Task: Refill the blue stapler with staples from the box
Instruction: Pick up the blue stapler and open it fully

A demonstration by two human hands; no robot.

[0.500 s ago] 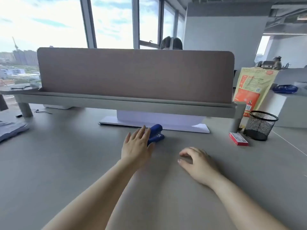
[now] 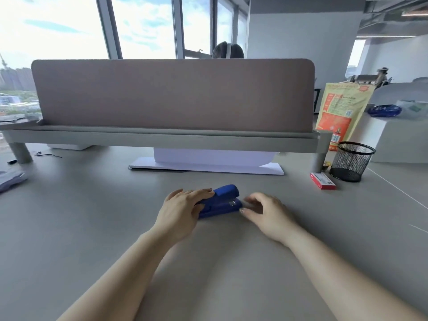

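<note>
desk (image 2: 92,228): big grey top, mostly bare in the near half; slick look, so the stapler may skid if pushed sideways instead of gripped.
divider panel (image 2: 173,93): far side, upright on a rail; not in the way.
yellow bag (image 2: 340,112): far right, standing behind the mesh cup; no part in the task.
mesh cup (image 2: 352,162): far right, just beside the box; a hasty reach for the box could knock it.
left hand (image 2: 183,208): lies over the left end of the stapler, fingers stretched along its top, thumb on the near side; loose hold, not a full wrap, so the grip could slip when the top gets pulled up.
right hand (image 2: 266,210): half curled, fingers spread, nothing in it; fingertips just beside the stapler's right end, contact hard to tell.
blue stapler (image 2: 222,202): centre of desk, between both hands, looks closed; opening it is judged the next step, and a spring-loaded top could snap back on fingers.
staple box (image 2: 322,181): red, small, flat on desk, right and farther off, well apart from both hands; looks closed, so staples could spill or the strip could break when it is opened.
</note>
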